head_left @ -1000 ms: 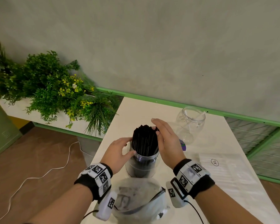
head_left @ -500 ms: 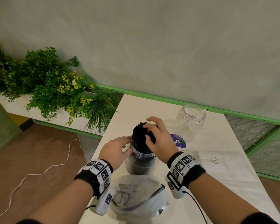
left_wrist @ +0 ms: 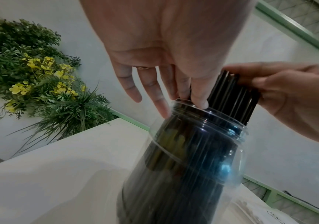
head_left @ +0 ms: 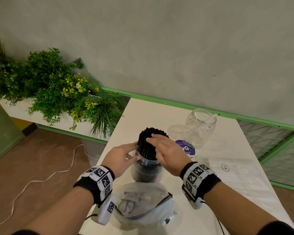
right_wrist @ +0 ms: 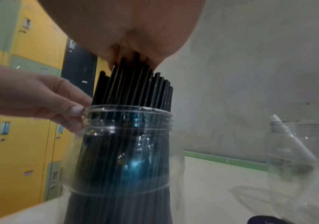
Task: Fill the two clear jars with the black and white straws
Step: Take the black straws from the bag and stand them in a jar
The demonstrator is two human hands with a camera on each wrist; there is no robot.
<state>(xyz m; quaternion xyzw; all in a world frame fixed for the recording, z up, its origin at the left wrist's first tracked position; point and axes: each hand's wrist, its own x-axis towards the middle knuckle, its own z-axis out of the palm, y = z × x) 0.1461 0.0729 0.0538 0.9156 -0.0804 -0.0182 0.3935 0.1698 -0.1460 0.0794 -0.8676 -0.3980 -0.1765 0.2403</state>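
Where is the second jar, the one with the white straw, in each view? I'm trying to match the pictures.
Head: the second jar stands at the table's far right, beyond the right hand.
Left wrist: not in it.
Right wrist: at the right edge, blurred, white straw leaning inside.
Shared landmark: the jar of black straws, in all three views.

A purple sticker [head_left: 186,147] on the worktop [head_left: 153,112] shows large letters "yG" and small white words, of which "you go" can be read. On the clear plastic sheet [head_left: 231,173], a circled mark [head_left: 225,167] reads "1X".
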